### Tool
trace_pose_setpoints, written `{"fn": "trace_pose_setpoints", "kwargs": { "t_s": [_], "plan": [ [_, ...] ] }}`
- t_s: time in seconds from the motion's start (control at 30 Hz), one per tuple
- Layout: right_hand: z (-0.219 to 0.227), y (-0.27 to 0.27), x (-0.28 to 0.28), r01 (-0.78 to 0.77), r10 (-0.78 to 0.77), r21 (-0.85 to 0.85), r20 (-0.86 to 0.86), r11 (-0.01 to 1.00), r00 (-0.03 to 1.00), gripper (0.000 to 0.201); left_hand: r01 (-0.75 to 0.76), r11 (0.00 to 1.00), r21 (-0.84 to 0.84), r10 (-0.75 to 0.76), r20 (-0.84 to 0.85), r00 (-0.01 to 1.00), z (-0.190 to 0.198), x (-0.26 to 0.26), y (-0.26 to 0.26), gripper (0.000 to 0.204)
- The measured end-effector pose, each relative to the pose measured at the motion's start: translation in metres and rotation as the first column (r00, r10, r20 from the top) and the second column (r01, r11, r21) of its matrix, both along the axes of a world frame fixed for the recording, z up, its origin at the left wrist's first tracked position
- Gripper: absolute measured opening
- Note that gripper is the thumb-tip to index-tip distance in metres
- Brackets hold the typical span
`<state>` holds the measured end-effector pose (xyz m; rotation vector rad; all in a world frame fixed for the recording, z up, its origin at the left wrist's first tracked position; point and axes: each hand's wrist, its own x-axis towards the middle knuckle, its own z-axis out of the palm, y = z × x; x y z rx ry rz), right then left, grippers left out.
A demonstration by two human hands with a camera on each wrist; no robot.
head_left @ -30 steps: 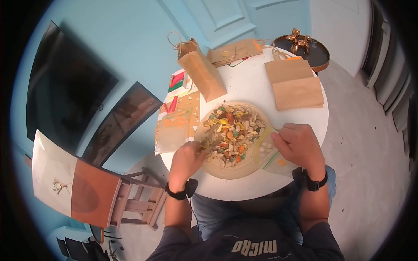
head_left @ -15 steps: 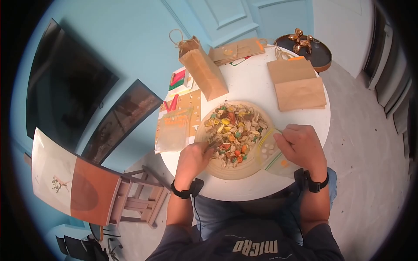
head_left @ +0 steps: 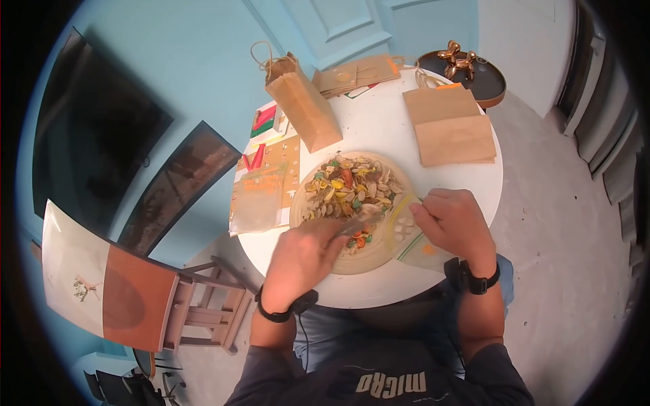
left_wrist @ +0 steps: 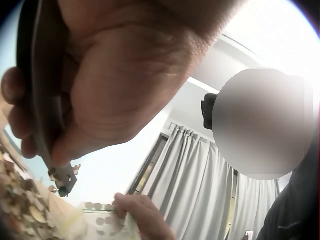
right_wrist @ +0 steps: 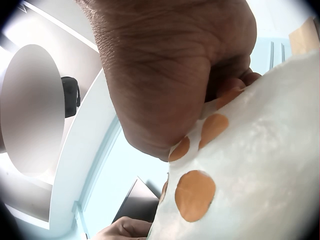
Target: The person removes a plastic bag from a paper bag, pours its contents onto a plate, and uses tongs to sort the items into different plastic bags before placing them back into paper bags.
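Observation:
In the head view, my left hand point(head_left: 301, 256) grips dark tongs point(left_wrist: 45, 100) over a round beige tray point(head_left: 359, 267). At the tongs' tip in the left wrist view are small bits of the dried mix point(head_left: 338, 193), a heap of pale chips with yellow, orange and green pieces. My right hand point(head_left: 452, 223) pinches the edge of a clear zip bag point(head_left: 423, 256) at the tray's right side. The bag's mouth faces the heap. Orange dots mark the bag in the right wrist view.
An upright paper bag point(head_left: 305, 105) stands behind the tray. Flat paper bags point(head_left: 453, 139) lie at the right back, with more folded bags point(head_left: 359, 74) at the far edge. A clear pouch point(head_left: 257, 203) lies left on a patterned sheet, near pink and green items point(head_left: 265, 122).
The left hand has moved right with the tongs, from the heap's left side toward the bag's mouth. The right hand stays at the bag. The head view has shifted slightly.

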<state>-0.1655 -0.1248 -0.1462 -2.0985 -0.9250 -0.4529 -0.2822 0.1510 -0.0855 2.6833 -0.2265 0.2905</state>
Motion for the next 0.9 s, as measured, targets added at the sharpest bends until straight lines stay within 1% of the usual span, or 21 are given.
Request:
{"fn": "trace_pose_setpoints", "kwargs": {
  "t_s": [0.07,0.13,0.23,0.33,0.4,0.5,0.63,0.9],
  "plan": [
    [0.001,0.000,0.000,-0.001,0.001,0.001,0.003,1.000,1.000,0.040,0.013,0.999,0.049,-0.010,-0.058,0.998,0.005,0.003,-0.014,0.029],
    [0.001,-0.001,0.001,0.001,-0.001,0.002,0.001,1.000,1.000,0.041,0.013,0.996,0.086,-0.004,-0.101,0.995,0.005,0.005,-0.016,0.032],
    [0.000,-0.005,0.001,0.004,-0.004,-0.011,-0.007,1.000,1.000,0.041,-0.127,0.978,0.168,0.133,-0.023,0.991,-0.014,0.008,-0.006,0.033],
    [-0.001,-0.008,0.001,0.018,-0.018,-0.028,-0.002,0.999,1.000,0.041,-0.197,0.938,0.287,0.217,-0.041,0.975,-0.030,0.016,0.009,0.035],
    [-0.002,-0.009,0.001,0.015,-0.015,-0.028,-0.001,1.000,1.000,0.041,-0.198,0.933,0.300,0.219,-0.035,0.975,-0.050,0.025,0.016,0.037],
    [-0.001,-0.011,0.001,0.014,-0.014,-0.036,-0.002,0.999,1.000,0.042,-0.191,0.935,0.300,0.211,-0.035,0.977,-0.061,0.035,0.012,0.036],
    [-0.003,-0.012,0.002,0.009,-0.009,-0.009,0.007,1.000,1.000,0.042,-0.172,0.938,0.302,0.183,-0.009,0.983,-0.065,0.035,0.008,0.031],
    [-0.004,-0.012,0.002,0.009,-0.009,0.003,0.005,1.000,1.000,0.041,-0.172,0.951,0.256,0.185,-0.026,0.982,-0.055,0.017,0.016,0.021]
  ]
}}
